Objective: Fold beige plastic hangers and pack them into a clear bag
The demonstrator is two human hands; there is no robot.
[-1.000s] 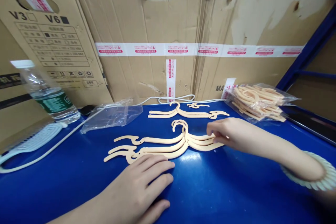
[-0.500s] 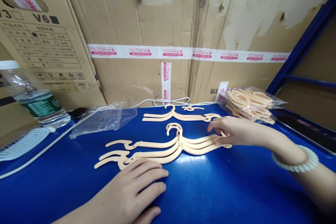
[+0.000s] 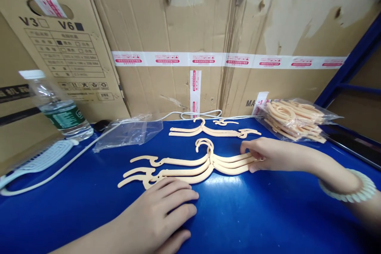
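Observation:
Several cream plastic folding hangers [image 3: 190,174] lie nested together on the blue table, their hooks pointing to the back and their hinged ends spread out to the left. My right hand [image 3: 264,154] has its thumb and fingers closed around their right ends, which it hides. At the front left, my left hand [image 3: 169,210] lies palm down with fingers stretched, its upper edge against the nearest hanger. Behind them, more hanger arms [image 3: 217,131] with a hook lie flat. A small loose hanger piece [image 3: 225,122] is just beyond.
Bagged hangers [image 3: 294,119] are stacked at the back right, by a dark flat device [image 3: 354,149]. On the left are a water bottle [image 3: 61,107], a pale blue hairbrush [image 3: 44,158], an empty clear bag [image 3: 127,131] and a white cable [image 3: 71,166]. Cardboard [image 3: 166,87] walls the back.
My right hand has closed from hovering with bent fingers at the hangers' right ends to gripping them. My left hand keeps its place beside the hangers. The whole view has shifted slightly.

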